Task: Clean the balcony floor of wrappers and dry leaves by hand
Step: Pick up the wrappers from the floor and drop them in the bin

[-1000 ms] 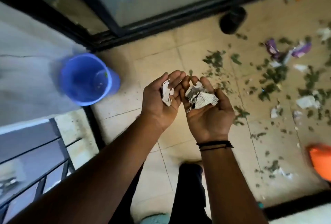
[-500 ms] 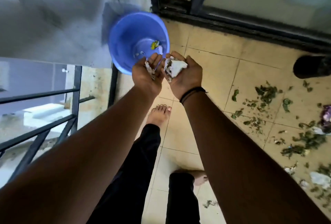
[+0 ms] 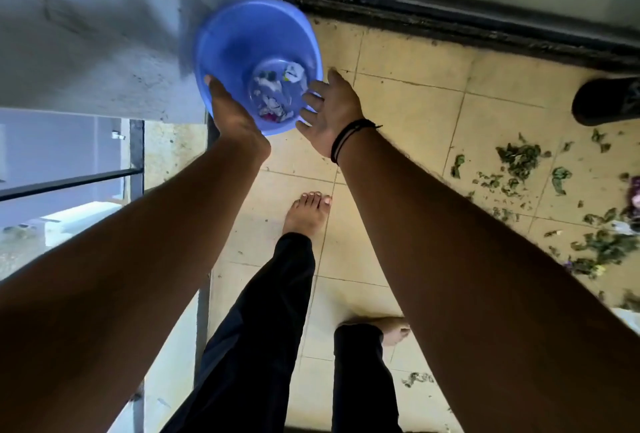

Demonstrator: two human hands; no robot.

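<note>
A blue plastic bucket (image 3: 228,37) stands on the tiled floor against the grey wall. Crumpled white and coloured wrappers (image 3: 277,96) lie at its bottom. My left hand (image 3: 232,110) is over the bucket's near-left rim, palm turned down, with nothing visible in it. My right hand (image 3: 329,110) hovers at the bucket's right rim, fingers spread and empty, a black band on the wrist. Dry green leaves (image 3: 519,158) and bits of wrapper (image 3: 635,190) are scattered over the tiles to the right.
A black sliding-door track (image 3: 450,27) runs along the top. A dark shoe (image 3: 606,100) lies at the right edge. A metal railing (image 3: 135,155) borders the left side. My bare feet (image 3: 308,214) stand on the beige tiles below the bucket.
Both hands carried the crumpled wrappers over to the bucket and let them go; the wrappers now lie inside it and the hands are empty, fingers spread.
</note>
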